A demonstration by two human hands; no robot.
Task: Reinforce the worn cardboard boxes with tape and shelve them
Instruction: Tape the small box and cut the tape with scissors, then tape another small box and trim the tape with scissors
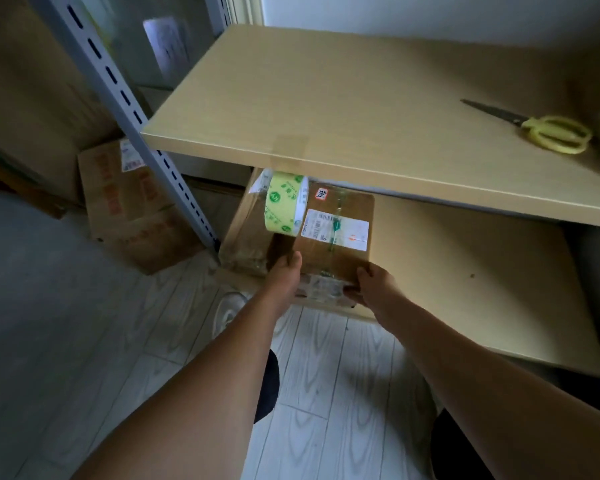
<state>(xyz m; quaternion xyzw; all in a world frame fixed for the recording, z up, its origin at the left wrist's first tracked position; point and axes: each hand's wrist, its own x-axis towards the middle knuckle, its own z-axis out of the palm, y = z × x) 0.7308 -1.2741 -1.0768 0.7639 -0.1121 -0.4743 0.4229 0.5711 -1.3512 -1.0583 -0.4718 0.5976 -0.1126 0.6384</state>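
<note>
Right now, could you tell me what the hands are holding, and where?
Both hands hold the cardboard box at its near edge on the lower shelf: left hand, right hand.

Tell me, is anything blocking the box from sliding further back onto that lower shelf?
Nothing visible does. Both the left hand and right hand hold the cardboard box at the lower shelf front; the board beside it looks bare. The upper shelf hides the space behind.

At your feet you see a pale wood-grain plank floor (329,368) and one white shoe (227,311). To your upper left, a printed sheet (167,43) hangs on the wall behind the rack.
</note>
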